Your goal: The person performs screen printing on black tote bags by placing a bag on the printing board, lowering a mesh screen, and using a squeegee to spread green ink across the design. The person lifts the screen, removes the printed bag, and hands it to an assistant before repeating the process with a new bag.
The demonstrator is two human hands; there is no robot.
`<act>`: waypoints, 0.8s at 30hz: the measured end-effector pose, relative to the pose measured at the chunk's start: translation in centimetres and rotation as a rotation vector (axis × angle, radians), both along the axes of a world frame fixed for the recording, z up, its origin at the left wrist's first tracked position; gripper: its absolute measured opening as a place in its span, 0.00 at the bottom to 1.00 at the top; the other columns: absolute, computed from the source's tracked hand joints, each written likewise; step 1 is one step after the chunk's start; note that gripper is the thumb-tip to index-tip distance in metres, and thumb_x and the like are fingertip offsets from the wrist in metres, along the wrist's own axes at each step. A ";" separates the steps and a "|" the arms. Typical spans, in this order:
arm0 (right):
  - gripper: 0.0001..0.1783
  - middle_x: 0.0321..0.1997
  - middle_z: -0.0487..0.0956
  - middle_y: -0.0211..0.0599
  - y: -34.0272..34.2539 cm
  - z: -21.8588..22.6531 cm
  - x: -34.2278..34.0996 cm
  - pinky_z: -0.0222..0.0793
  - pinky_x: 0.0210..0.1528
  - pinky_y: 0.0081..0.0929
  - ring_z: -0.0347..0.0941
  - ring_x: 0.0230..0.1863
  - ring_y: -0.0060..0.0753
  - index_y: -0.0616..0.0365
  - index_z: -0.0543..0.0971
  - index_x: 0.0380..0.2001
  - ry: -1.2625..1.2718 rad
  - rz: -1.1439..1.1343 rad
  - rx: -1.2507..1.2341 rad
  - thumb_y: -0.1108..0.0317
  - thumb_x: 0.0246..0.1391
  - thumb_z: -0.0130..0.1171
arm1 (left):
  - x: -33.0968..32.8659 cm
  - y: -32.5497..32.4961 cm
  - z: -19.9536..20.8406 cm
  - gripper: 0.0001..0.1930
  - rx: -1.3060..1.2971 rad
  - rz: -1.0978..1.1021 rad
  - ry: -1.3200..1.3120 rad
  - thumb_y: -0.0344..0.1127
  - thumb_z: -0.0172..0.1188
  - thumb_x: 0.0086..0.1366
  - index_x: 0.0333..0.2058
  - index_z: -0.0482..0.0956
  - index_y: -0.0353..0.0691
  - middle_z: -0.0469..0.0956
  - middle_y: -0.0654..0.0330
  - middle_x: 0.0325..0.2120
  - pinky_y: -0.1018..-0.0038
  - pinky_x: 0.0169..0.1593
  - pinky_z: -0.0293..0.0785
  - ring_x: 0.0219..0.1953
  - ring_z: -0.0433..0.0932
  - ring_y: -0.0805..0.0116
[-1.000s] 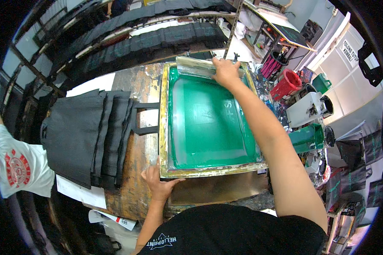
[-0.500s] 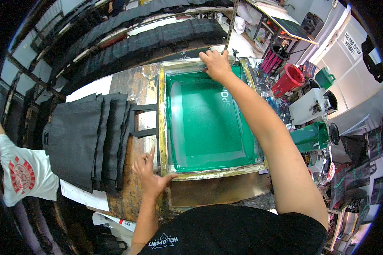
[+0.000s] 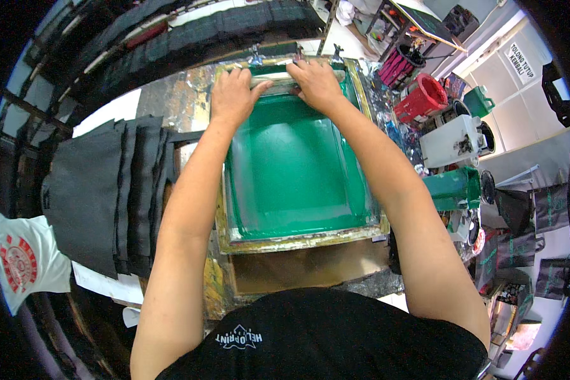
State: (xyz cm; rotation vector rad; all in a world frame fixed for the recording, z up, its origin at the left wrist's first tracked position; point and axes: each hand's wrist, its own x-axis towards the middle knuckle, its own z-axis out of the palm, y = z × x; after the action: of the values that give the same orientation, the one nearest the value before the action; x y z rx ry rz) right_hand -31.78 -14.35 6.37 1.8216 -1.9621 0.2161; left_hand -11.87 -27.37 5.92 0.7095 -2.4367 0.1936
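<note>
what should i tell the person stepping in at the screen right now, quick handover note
Left hand: on the squeegee at the far end of the screen frame, gripping it.
Right hand: also on the squeegee, beside the left.
Screen: lying flat on the printing table, green mesh facing up.
Stack of black fabric pieces lies to the left of the frame.
Done: both hands set on the squeegee at the far edge.
Left: no pull toward the near edge shows yet.
</note>
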 end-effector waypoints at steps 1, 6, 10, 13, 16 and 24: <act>0.29 0.49 0.80 0.33 0.6 0.5 0.9 0.72 0.50 0.46 0.77 0.54 0.43 0.46 0.75 0.53 -0.033 -0.010 0.042 0.63 0.47 0.75 | 0.5 0.4 -0.5 0.30 -0.031 0.005 0.034 0.66 0.61 0.66 0.33 0.79 0.39 0.81 0.54 0.34 0.57 0.45 0.77 0.39 0.80 0.51; 0.21 0.43 0.81 0.33 5.4 0.2 3.5 0.75 0.45 0.46 0.80 0.48 0.44 0.48 0.76 0.50 -0.038 -0.016 0.027 0.70 0.51 0.66 | 2.9 4.1 -1.1 0.29 -0.097 -0.061 0.059 0.66 0.64 0.63 0.28 0.78 0.41 0.79 0.57 0.28 0.62 0.37 0.77 0.33 0.79 0.55; 0.16 0.43 0.81 0.33 9.9 0.0 6.5 0.73 0.44 0.45 0.80 0.46 0.42 0.47 0.77 0.49 -0.018 0.000 -0.001 0.68 0.57 0.59 | 6.3 8.6 -1.0 0.29 -0.119 -0.070 0.047 0.66 0.66 0.61 0.27 0.77 0.42 0.76 0.59 0.27 0.64 0.35 0.76 0.30 0.77 0.57; 0.22 0.41 0.79 0.32 13.4 0.2 9.3 0.71 0.44 0.42 0.78 0.47 0.40 0.46 0.75 0.47 -0.027 -0.018 0.030 0.66 0.49 0.69 | 8.9 12.5 -0.5 0.28 -0.091 -0.067 0.027 0.65 0.67 0.59 0.27 0.77 0.43 0.75 0.60 0.26 0.64 0.34 0.75 0.29 0.76 0.58; 0.20 0.38 0.77 0.31 17.1 0.6 12.0 0.69 0.44 0.40 0.76 0.44 0.39 0.46 0.75 0.43 -0.058 -0.004 0.022 0.67 0.46 0.70 | 11.5 16.1 -0.4 0.27 -0.063 -0.074 0.030 0.64 0.69 0.58 0.26 0.75 0.43 0.72 0.61 0.26 0.64 0.33 0.73 0.29 0.74 0.59; 0.14 0.36 0.75 0.30 25.9 0.7 18.0 0.65 0.41 0.39 0.73 0.40 0.36 0.45 0.77 0.46 -0.071 -0.023 0.088 0.66 0.54 0.60 | 17.5 23.9 -0.2 0.28 0.013 -0.179 0.003 0.63 0.70 0.57 0.25 0.72 0.44 0.68 0.60 0.25 0.63 0.33 0.68 0.28 0.70 0.59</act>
State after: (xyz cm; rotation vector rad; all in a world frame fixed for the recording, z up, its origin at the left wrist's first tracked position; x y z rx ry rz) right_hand -13.83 11.55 7.07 1.8685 -2.0708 0.1921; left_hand 5.58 -3.47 5.77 0.4935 -2.4841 0.1052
